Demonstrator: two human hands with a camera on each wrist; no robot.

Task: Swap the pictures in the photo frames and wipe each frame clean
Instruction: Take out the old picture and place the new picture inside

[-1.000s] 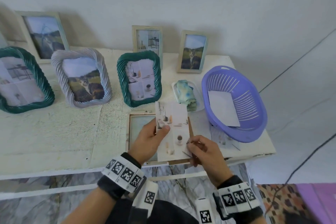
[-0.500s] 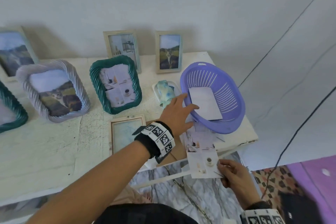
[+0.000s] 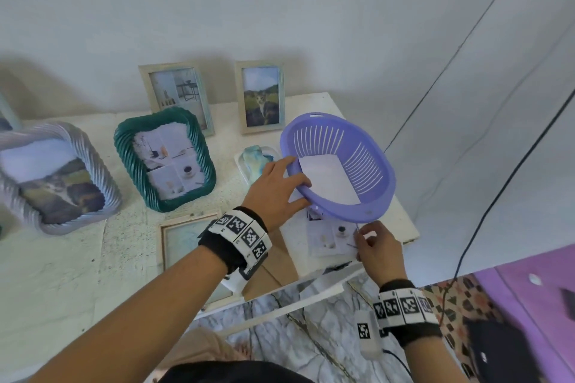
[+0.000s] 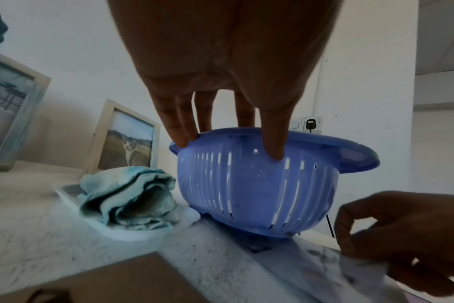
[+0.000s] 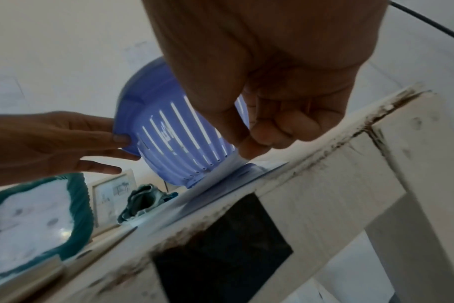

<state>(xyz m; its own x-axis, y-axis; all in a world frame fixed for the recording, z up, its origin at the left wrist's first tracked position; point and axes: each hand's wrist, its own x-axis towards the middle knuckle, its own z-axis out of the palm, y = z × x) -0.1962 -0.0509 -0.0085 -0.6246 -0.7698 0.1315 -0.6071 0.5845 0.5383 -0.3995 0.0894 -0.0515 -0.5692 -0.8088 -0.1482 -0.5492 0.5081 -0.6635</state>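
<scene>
While the left hand (image 3: 275,188) tips the basket (image 3: 357,137) up by its near rim at the table's (image 3: 62,274) right end, the head view shows the right hand (image 3: 375,247) pinching a print (image 3: 331,236) that lies flat by the front right corner, its far end under the raised basket; my guess is the basket is lifted so the removed picture can be tucked beneath or a fresh one drawn out. A white sheet (image 3: 329,180) lies inside the basket. An open frame (image 3: 183,242) lies face-down by the front edge with its brown backing (image 3: 277,267) beside it, partly hidden by the left forearm, so it waits for its new picture. Along the back edge stand two wooden frames, with a green frame (image 3: 124,146) and a grey frame (image 3: 105,183) in front of them. From the left wrist, the fingers (image 4: 179,131) hook over the rim and the thumb (image 4: 274,141) presses the slatted wall (image 4: 246,184), a clamp that holds the basket tilted; the cloth (image 4: 127,196) sits folded in its dish (image 4: 132,235) just left of the basket, unused, so wiping seems yet to come. From the right wrist, the thumb and fingers (image 5: 254,143) are together on the print's (image 5: 220,174) edge right at the basket's foot (image 5: 194,180), near the table's edge (image 5: 311,164).
</scene>
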